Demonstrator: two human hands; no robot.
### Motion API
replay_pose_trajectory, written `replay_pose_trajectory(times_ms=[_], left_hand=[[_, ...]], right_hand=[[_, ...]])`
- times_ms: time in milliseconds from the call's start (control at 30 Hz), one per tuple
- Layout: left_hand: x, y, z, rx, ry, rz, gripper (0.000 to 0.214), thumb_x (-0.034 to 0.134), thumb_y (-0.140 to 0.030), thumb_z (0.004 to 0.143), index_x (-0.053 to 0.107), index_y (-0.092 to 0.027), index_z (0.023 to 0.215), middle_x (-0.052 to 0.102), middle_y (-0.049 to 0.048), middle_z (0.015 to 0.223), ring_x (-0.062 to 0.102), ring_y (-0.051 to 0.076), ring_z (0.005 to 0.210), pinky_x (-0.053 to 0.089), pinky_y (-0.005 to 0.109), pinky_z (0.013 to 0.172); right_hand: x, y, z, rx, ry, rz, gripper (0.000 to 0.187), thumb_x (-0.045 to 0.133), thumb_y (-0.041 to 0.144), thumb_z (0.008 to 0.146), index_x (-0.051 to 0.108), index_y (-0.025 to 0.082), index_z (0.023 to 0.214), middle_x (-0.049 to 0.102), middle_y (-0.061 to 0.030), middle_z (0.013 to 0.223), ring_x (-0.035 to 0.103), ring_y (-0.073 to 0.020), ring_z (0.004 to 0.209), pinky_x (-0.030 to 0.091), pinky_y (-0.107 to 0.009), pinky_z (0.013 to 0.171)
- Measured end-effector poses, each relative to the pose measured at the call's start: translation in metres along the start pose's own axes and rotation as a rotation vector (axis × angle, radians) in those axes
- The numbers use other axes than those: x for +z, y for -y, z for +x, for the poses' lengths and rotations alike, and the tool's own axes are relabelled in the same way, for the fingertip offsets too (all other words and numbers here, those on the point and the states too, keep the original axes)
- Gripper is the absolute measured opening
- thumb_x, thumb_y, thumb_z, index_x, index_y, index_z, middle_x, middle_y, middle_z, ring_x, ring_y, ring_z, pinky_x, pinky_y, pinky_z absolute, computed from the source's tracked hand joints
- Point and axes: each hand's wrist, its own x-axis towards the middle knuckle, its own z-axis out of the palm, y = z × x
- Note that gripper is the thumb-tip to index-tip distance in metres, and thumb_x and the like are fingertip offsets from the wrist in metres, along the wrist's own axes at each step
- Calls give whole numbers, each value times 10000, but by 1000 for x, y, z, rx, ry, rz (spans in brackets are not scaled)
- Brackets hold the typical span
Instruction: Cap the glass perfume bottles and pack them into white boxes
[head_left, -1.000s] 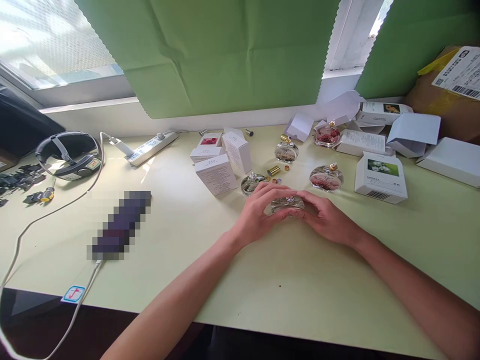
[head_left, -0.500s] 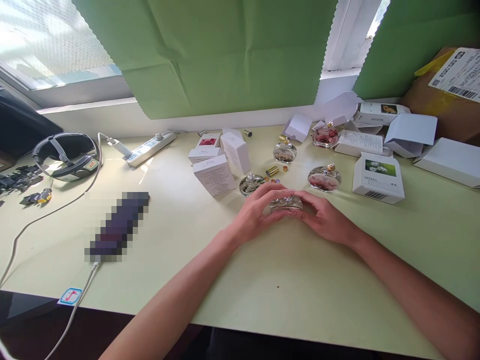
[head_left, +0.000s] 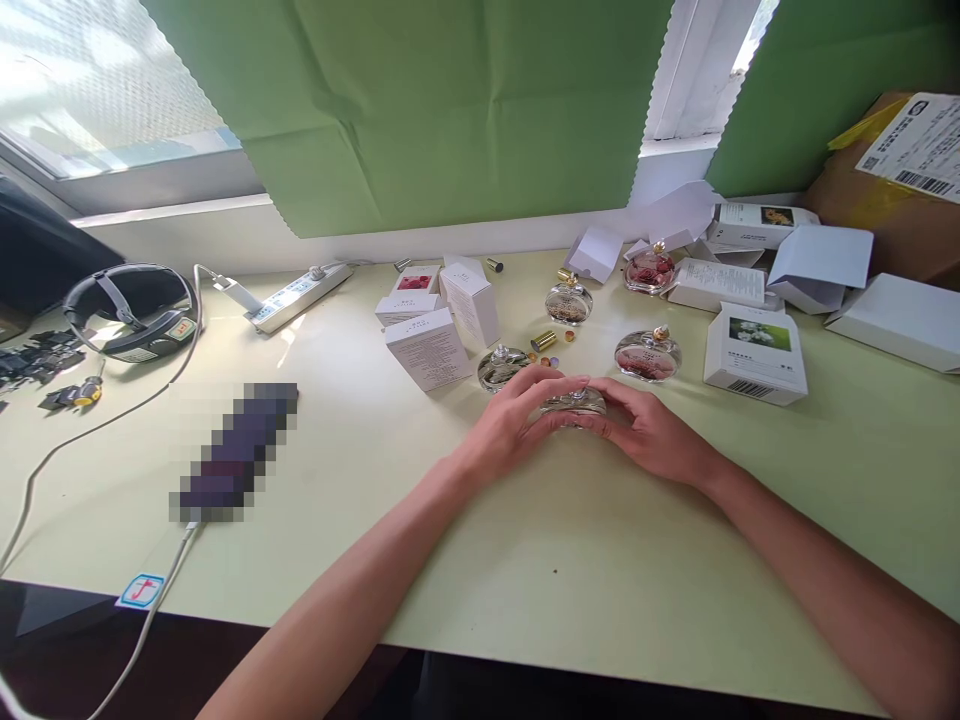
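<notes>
A clear glass perfume bottle (head_left: pixel 576 402) stands upright on the table, partly hidden by fingers. My left hand (head_left: pixel 514 418) curves round its left side, thumb in front and fingers over the back. From the right, my right hand (head_left: pixel 651 430) grips the same bottle, its fingertips meeting the left hand's. Just behind my left hand is another perfume bottle (head_left: pixel 501 368) with dark green content. A pink perfume bottle (head_left: pixel 649 355) is beyond my right hand. Close behind lie a gold cap (head_left: pixel 544 340) and several small rings (head_left: pixel 570 336).
White cartons (head_left: pixel 429 350) stand at the back left; more boxes (head_left: pixel 757 352) crowd the right. Two further perfume bottles (head_left: pixel 568 303) are farther back. A power strip (head_left: pixel 304 298), a headband device (head_left: pixel 135 315), a pixelated phone-like object (head_left: pixel 236 455) and cables (head_left: pixel 161 600) occupy the left.
Both hands stay round the perfume bottle with only a slight shift of the fingers. Nothing else on the table has visibly moved.
</notes>
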Motion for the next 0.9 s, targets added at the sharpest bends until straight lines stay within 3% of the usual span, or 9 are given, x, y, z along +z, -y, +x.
replay_pose_trajectory(times_ms=[433, 900], left_hand=[[0, 0, 1, 3, -16, -20, 412, 615, -179, 935, 568, -258, 1337, 612, 80, 1164, 620, 171, 1072, 529, 328, 936], [0, 0, 2, 4, -26, -27, 390, 607, -204, 945, 572, -272, 1328, 623, 79, 1158, 628, 171, 1061, 534, 331, 917]], right_hand=[[1, -2, 0, 18, -5, -3, 450, 601, 464, 928, 577, 296, 1345, 703, -30, 1070, 625, -243, 996, 497, -348, 844], [0, -1, -1, 19, 5, 38, 453, 613, 455, 924, 577, 295, 1347, 687, -36, 1198, 628, -244, 1061, 502, -345, 881]])
